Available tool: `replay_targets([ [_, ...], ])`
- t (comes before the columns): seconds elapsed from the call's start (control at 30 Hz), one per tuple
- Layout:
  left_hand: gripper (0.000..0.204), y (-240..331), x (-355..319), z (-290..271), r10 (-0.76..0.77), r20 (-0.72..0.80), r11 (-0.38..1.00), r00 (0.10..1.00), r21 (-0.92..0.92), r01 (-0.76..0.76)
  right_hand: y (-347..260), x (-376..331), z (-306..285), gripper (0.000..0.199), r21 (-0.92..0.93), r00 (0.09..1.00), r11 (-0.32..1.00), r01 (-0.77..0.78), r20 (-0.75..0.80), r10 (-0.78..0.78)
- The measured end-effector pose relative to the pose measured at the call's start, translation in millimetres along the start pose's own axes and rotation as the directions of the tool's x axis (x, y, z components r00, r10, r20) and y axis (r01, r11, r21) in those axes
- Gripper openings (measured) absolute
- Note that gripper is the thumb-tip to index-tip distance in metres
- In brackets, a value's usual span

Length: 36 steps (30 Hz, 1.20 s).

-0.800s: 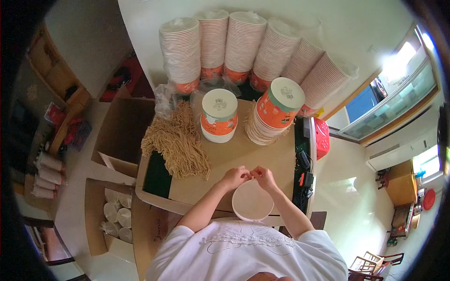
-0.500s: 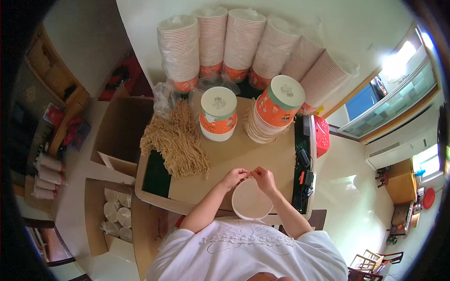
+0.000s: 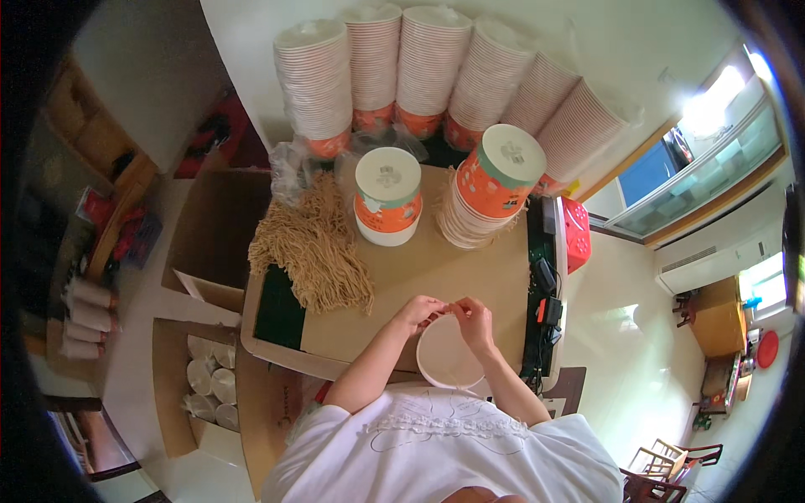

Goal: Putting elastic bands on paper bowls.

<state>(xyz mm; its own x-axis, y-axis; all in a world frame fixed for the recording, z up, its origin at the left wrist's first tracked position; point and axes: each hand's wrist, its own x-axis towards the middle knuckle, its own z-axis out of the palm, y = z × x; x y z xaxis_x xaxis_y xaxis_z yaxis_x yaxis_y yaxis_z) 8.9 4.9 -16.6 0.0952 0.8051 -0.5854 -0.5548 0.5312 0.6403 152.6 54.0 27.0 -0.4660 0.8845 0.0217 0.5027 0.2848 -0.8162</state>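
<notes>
The person's left hand [image 3: 423, 312] and right hand [image 3: 473, 322] meet at the far rim of a pale bucket [image 3: 450, 350], fingers bent and fingertips pinched close together. What lies between the fingertips is too small to tell.

From the left, a low cardboard box [image 3: 167, 411] on the floor holds wrapped pale containers [image 3: 200, 377]; a second open box [image 3: 210, 292] stands farther back, beside the table [image 3: 281, 317]. On the table's left part, a loose heap of tan cords [image 3: 314, 251] spreads toward the near edge, partly over a brown cardboard sheet [image 3: 419, 272].

Right of the heap, an orange bucket [image 3: 389, 214] stands upside down, green-banded base upward, long axis upright. Behind, along the wall, six plastic-wrapped bucket stacks [image 3: 434, 71] rise in a row, rims upward; those at the right lean outward in this fisheye view.

The pale bucket is at the table's near edge, in front of the white shirt [image 3: 436, 444]. Its round open mouth seems to face up toward the camera, the long axis running down and away; its exact tilt cannot be told.

Farther right stands an upturned bucket pile [image 3: 501, 189], bases upward, tan cords around its lower rims. Black adapters [image 3: 545, 273] lie along the table's right edge, near a red stool [image 3: 576, 236].
</notes>
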Motion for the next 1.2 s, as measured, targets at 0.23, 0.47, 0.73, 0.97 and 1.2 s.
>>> replay_targets([
  [0.23, 0.013, -2.8, 1.4, 15.1, 0.301, -0.074, 0.936, 0.951, 0.214, -0.279, -0.8, 3.4, -3.6, 0.012, 0.03, 0.999, 0.999, -0.031, -0.032, 0.032],
  [0.47, 0.012, -5.8, 11.5, 12.3, 0.167, -0.074, 0.984, 0.983, 0.074, -0.161, 4.5, 4.5, -1.7, 0.013, 0.049, 0.999, 0.998, -0.044, -0.026, 0.046],
  [0.73, 0.013, 6.0, 5.2, 14.1, 0.039, -0.049, 0.998, 0.998, 0.041, -0.037, -7.8, -0.1, -3.5, 0.013, -0.004, 0.996, 0.998, -0.061, -0.071, 0.061],
  [0.97, 0.016, 0.5, 9.8, 10.8, 0.084, -0.045, 0.996, 0.995, 0.029, -0.083, 9.0, -2.3, 1.5, 0.012, -0.057, 0.997, 0.998, -0.032, -0.072, 0.027],
  [1.2, 0.013, -1.9, 6.7, 11.7, 0.094, -0.106, 0.995, 0.99, 0.034, -0.091, 9.7, -10.2, -5.5, 0.015, -0.115, 0.991, 0.984, 0.133, 0.011, -0.132],
])
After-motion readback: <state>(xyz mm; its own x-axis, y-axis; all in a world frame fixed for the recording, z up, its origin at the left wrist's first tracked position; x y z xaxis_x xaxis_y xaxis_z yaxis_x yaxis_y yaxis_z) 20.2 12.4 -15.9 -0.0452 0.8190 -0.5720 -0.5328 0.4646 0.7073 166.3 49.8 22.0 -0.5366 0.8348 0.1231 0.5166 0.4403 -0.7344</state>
